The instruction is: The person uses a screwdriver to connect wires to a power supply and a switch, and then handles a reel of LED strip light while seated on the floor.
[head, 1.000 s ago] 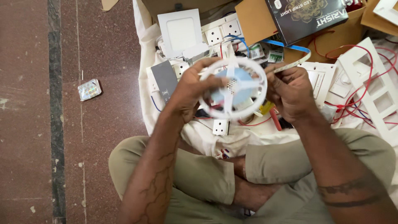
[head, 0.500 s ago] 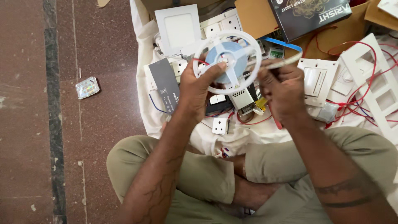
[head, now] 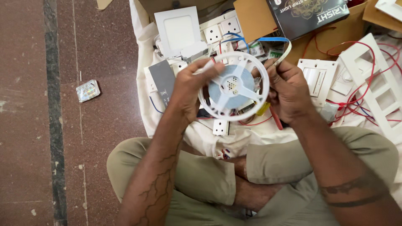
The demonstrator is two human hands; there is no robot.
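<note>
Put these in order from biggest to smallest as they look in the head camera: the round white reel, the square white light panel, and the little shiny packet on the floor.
1. round white reel, though it is held nearer the camera
2. square white light panel
3. little shiny packet

White plastic reel (head: 233,86) with blue core, face-up, its strip end (head: 281,53) unspooled rightward.

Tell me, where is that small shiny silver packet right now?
In the head view, the shiny packet lies alone on the reddish floor, left of the white cloth and the left hand.
</note>
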